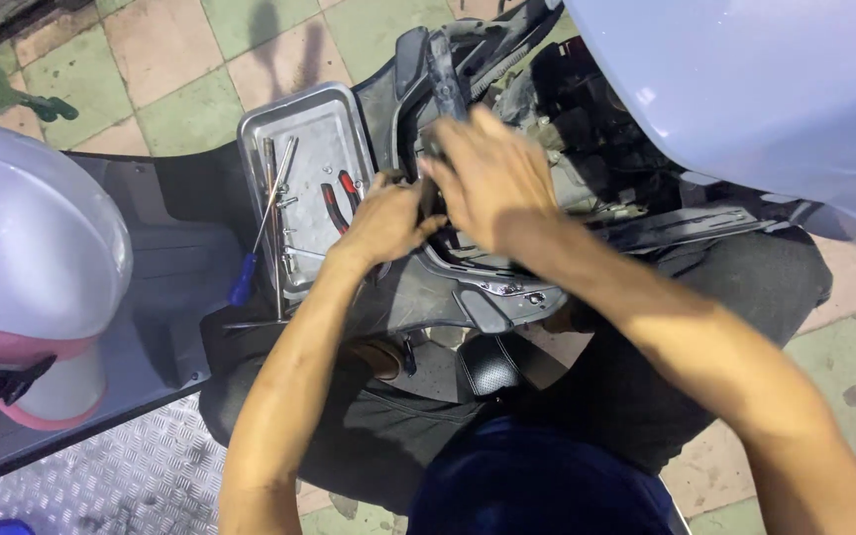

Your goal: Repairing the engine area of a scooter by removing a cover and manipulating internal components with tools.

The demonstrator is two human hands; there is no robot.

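Fingers of your left hand [385,220] curl around the edge of the dark plastic panel [448,287] to steady it, while your right hand [492,176] covers the spot, grip unclear. Metal tray [324,124] with screwdriver [262,228] sits just beside, handy.

Shiny metal tray [324,124] — glossy lilac plastic panel [745,89].
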